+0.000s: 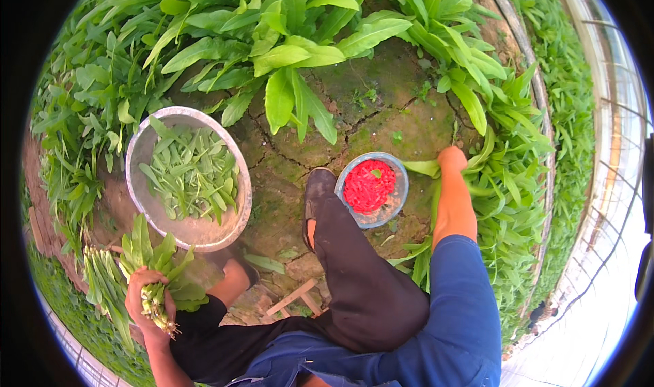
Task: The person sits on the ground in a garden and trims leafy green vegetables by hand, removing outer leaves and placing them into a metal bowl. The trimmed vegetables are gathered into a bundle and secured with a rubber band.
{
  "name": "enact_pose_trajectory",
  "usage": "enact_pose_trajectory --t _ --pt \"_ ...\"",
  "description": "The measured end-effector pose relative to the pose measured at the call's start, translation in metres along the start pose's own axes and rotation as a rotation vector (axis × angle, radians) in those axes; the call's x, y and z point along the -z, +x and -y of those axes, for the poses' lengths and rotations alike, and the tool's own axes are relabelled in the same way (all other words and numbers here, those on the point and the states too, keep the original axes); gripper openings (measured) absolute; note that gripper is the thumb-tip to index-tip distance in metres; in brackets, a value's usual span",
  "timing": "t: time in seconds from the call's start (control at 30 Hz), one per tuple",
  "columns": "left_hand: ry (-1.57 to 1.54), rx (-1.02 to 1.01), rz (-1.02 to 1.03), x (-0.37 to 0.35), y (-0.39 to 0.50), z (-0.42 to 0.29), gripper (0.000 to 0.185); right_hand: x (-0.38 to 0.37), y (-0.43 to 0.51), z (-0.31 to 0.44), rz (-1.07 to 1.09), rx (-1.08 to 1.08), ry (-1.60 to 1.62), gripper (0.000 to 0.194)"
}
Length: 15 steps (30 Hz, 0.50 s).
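Observation:
My left hand (149, 297) is wrapped around a bunch of leafy green plants (153, 256), with the cut, pale root ends facing me. Over at the right, my right hand (452, 159) is closed at the base of a long-leaved plant (426, 167) in the growing row; its fingers are mostly hidden from this angle. A blue-rimmed bowl (404, 195) holding a heap of red strips (369, 185) stands on the soil between my shoe and right hand. Left of my foot is a large pale basin (134, 182) with loose picked leaves (194, 170) inside.
Beside my left hand lies another pile of green plants (104, 279). Cracked, mossy soil (378, 111) runs between the rows. A wooden stool part (294, 297) shows beneath me. Dense leafy plants (286, 55) grow ahead, and a long pole or hose (536, 80) borders the right row.

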State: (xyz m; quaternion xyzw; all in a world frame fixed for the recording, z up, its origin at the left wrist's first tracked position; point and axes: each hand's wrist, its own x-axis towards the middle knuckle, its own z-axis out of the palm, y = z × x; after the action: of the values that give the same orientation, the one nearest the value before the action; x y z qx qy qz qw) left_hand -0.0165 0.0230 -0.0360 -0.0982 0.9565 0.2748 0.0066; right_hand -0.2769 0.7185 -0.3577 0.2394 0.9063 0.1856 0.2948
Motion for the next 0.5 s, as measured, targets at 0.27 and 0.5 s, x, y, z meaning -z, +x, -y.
enact_pose_trajectory --t 0.27,0.5 --pt "-0.055 0.036 -0.057 0.013 -0.006 -0.010 0.053 0.083 -0.095 0.008 -0.263 0.154 0.239 0.036" --pt "-0.243 -0.184 -0.133 0.015 -0.003 -0.043 0.037 0.233 -0.267 0.028 -0.977 0.890 0.426 0.035"
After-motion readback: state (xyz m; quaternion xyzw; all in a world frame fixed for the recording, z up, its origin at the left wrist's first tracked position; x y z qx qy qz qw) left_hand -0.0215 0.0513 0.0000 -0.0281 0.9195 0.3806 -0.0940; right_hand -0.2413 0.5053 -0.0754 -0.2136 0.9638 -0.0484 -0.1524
